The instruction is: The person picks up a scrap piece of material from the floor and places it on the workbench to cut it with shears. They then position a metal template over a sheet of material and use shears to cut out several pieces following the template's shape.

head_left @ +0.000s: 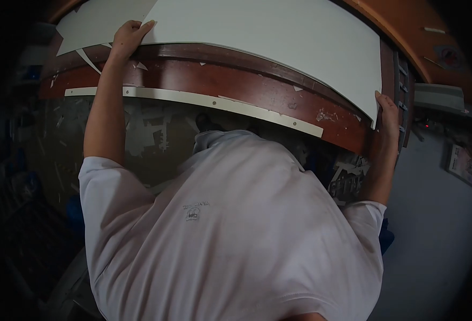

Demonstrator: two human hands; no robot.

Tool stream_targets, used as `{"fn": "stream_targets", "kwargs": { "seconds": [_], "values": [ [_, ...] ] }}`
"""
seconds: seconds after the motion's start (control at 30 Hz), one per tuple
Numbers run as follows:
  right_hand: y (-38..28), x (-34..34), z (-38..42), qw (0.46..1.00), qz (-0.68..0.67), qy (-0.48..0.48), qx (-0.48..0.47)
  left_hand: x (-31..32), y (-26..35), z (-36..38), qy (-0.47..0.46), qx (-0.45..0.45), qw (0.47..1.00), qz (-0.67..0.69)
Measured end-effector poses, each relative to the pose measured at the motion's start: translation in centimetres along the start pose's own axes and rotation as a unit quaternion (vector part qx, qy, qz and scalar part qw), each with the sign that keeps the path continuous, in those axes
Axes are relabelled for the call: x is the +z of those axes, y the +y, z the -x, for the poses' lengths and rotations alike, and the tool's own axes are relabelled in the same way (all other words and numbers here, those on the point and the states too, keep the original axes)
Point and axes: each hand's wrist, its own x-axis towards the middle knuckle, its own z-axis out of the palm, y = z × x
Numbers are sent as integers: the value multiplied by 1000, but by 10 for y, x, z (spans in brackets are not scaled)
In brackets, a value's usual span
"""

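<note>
A large white sheet point(268, 32) lies on the reddish-brown work surface point(193, 72), and its near edge curves across the view. My left hand point(130, 38) grips the sheet's left end, thumb on top. Beneath and left of it is another pale sheet point(94, 27). At the right end, my right hand point(388, 109) pinches the sheet's edge near its pointed near corner, thumb on top; the other fingers are partly hidden.
A cream strip with screws point(214, 102) runs along the surface's front edge. Thin white offcuts point(89, 60) lie near my left forearm. More scraps point(158, 134) litter the floor. A metal rail point(402, 85) and a grey box-like part point(439, 98) are at the right.
</note>
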Motion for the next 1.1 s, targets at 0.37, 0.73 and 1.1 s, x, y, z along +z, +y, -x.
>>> {"fn": "stream_targets", "kwargs": {
  "seconds": [0.37,0.73,1.1],
  "values": [
    [1,15,10,992,97,80,-5,10,-30,9,53,303,925,-224],
    [1,-23,-35,975,198,101,-9,33,-1,48,58,257,938,-224],
    [2,-25,-25,987,139,79,-11,39,-5,47,70,243,943,-219]
  ]
}}
